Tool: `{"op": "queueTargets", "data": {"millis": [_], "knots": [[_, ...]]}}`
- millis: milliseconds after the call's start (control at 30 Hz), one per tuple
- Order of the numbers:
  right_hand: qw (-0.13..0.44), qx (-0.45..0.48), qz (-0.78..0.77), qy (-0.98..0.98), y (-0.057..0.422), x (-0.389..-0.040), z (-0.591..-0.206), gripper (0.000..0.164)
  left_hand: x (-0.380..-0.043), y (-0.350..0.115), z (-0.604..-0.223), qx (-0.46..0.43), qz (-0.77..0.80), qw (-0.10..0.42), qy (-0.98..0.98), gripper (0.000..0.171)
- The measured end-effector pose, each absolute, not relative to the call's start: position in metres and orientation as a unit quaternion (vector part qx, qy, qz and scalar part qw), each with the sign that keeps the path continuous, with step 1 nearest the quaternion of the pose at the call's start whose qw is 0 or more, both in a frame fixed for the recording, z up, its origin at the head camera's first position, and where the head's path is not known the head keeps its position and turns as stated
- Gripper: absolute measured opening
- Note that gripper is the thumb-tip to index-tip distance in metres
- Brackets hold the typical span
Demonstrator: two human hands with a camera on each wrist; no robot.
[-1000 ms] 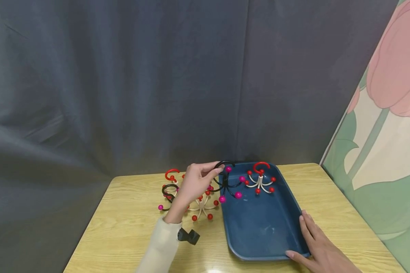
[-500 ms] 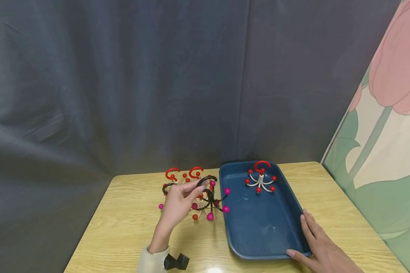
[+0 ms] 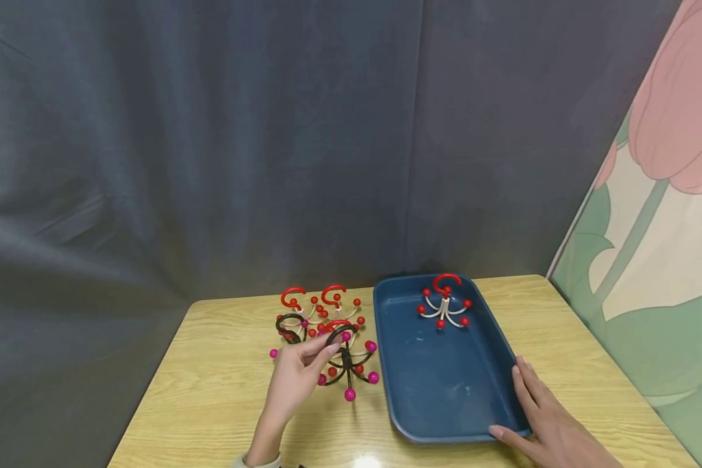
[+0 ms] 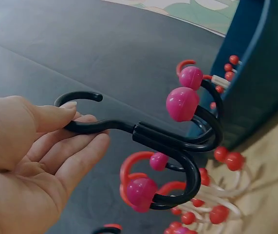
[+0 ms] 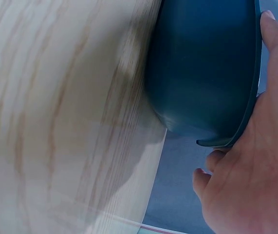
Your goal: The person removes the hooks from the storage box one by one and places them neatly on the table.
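My left hand (image 3: pixel 295 377) pinches the curved top of a black rotating hook hanger (image 3: pixel 346 361) between thumb and fingers. Its several arms end in pink balls and spread out below the hand, as the left wrist view shows with the black stem (image 4: pixel 148 134). It hangs in front of a white hook hanger with red balls, which it partly hides. A blue tray (image 3: pixel 439 400) lies to the right, with a white-and-red hook hanger (image 3: pixel 446 309) standing at its far end. My right hand (image 3: pixel 546 416) rests on the tray's near right corner, fingers stretched along the side and thumb on the front rim.
Left of the tray stand more hangers: a black one (image 3: pixel 292 328) with pink balls and white ones with red hooks (image 3: pixel 335 296). The wooden table (image 3: pixel 210 390) backs onto a dark curtain (image 3: pixel 269 162). A flower-patterned panel (image 3: pixel 661 260) borders the right side.
My left hand has carried the black hanger from above the tray's far left edge leftward and nearer, over the table. My right hand stays at the tray corner.
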State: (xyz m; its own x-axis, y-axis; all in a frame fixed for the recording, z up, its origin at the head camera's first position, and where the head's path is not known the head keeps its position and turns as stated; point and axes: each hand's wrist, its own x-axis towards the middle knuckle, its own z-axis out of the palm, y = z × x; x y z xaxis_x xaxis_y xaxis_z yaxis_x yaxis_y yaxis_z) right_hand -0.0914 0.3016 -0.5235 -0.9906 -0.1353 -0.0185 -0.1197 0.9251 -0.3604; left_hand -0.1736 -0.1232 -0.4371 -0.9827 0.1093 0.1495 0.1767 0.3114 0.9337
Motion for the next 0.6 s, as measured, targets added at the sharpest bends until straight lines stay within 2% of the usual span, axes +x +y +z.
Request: {"op": "queueTargets", "data": {"millis": [600], "knots": [[0.013,-0.067,-0.174,0.982,0.301,-0.092,-0.525,0.121,-0.157,-0.120,-0.483,-0.080,-0.584,0.032,-0.807,0.030]]}}
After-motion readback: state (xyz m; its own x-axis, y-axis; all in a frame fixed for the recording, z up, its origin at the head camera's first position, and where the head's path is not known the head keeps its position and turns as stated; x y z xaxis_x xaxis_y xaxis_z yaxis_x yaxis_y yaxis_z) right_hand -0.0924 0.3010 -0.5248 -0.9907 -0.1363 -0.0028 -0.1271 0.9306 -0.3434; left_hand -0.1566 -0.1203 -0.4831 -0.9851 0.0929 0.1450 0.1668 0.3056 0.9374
